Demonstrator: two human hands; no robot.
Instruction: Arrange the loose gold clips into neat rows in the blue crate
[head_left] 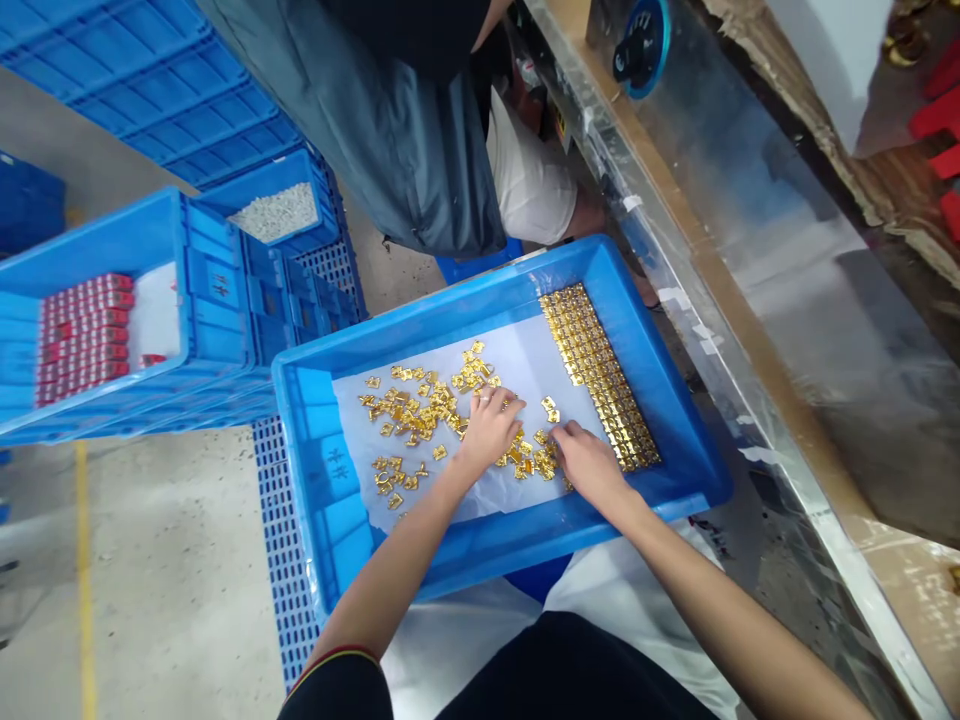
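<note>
A blue plastic crate [322, 400] lined with white paper [517, 345] lies in front of me. Loose small gold metal pieces [420, 415] are scattered over the paper, and neat rows of gold pieces [596, 375] stand packed along the right side. My left hand [489, 428] is over the middle of the paper, fingers curled together, with a bit of gold showing at the fingertips. Closer to the rows, my right hand [589, 462] is closed, its fingertips at the edge of a loose cluster. What lies inside its fingers is hidden.
A metal-sided workbench [750, 200] runs along the right. Another person in a dark grey garment [390, 130] is just beyond the crate. On the left stand stacked blue crates [217, 290], one with red parts [90, 335], and a smaller bin with whitish parts [277, 212].
</note>
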